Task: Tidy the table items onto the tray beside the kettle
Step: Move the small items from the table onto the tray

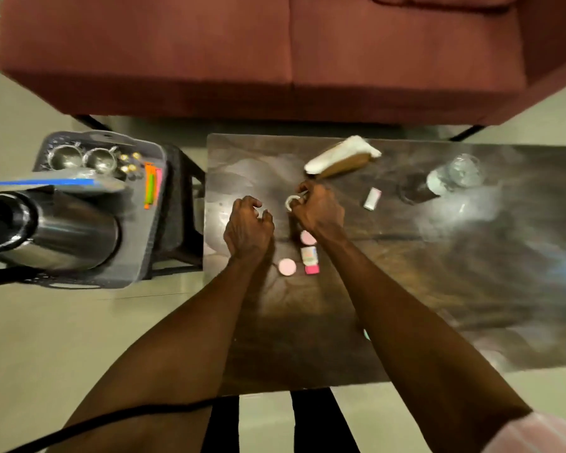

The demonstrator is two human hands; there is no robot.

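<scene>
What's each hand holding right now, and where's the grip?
Right hand pinches a small white curved piece at one end; what it is can't be told. Left hand holds nothing.

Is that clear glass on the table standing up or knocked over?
Tipped over: the glass lies on its side on the table, its round opening facing the camera.

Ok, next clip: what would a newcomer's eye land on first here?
Probably the two hands meeting at the middle of the dark wooden table: the right hand pinches a small white curved item, the left hand hovers curled beside it. Next, the steel kettle on the grey tray, far left.
</scene>
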